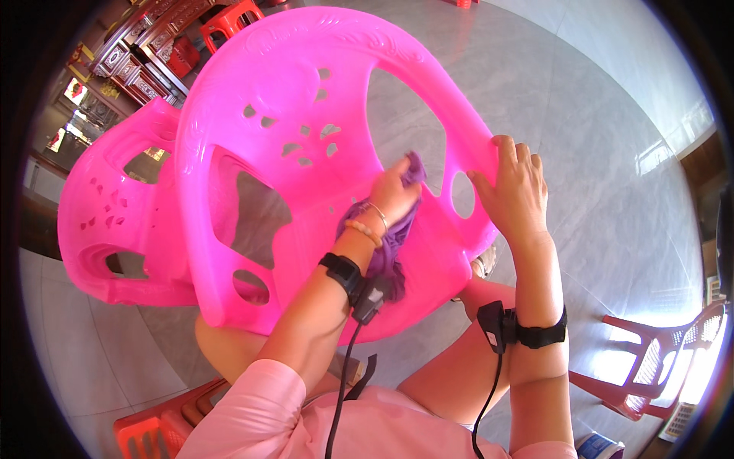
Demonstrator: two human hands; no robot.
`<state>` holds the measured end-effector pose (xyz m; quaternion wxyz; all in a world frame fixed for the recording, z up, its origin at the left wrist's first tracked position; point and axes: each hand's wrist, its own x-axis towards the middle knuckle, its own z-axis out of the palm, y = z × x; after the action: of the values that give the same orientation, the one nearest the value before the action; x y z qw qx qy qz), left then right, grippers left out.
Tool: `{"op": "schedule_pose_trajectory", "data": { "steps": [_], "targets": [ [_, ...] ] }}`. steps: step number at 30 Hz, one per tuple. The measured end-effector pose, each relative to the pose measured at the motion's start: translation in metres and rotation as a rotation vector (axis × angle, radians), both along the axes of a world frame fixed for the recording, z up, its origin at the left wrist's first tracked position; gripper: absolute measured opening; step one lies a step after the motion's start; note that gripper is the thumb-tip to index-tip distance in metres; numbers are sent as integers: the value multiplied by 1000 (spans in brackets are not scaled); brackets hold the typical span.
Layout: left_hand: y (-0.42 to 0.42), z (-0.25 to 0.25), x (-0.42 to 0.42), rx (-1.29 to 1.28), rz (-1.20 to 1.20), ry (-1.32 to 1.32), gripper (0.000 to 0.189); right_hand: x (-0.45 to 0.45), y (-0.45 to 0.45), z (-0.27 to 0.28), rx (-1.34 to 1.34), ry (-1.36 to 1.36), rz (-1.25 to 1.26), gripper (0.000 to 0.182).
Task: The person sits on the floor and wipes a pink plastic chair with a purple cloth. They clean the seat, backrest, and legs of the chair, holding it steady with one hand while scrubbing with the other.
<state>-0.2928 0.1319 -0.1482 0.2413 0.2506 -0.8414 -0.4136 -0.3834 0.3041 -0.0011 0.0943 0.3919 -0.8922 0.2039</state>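
A bright pink plastic armchair (335,189) with a cut-out backrest stands tilted before me, close to my knees. My left hand (397,192) is closed on a crumpled purple cloth (390,252), which lies over the seat near the right armrest. Part of the cloth hangs down under my wrist and a bunched end sticks out past my fingers. My right hand (516,189) rests on the outer edge of the chair's right armrest, thumb on the inner side and fingers spread along the rim.
A second pink plastic chair (114,212) lies against the first at the left. Dark carved wooden furniture (135,63) and a red stool (226,26) stand behind. At the lower right are a dark red chair (648,367) and a tub (599,446). Cables run from my wrist-worn devices.
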Motion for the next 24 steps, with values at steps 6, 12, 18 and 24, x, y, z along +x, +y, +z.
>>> {"op": "schedule_pose_trajectory", "data": {
  "steps": [6, 12, 18, 24],
  "targets": [
    [-63, 75, -24, 40, 138, 235, 73, -2, 3, 0, -5, 18, 11, 52],
    [-78, 113, -43, 109, 113, 131, 78, -3, 4, -4, -39, 60, 44, 53],
    [-47, 97, -47, 145, -116, 93, 63, 0, 0, 0, 5, 88, 18, 50],
    [4, 78, -41, 153, -338, 69, 62, 3, -7, 2, 45, 103, -23, 49]
  ]
}}
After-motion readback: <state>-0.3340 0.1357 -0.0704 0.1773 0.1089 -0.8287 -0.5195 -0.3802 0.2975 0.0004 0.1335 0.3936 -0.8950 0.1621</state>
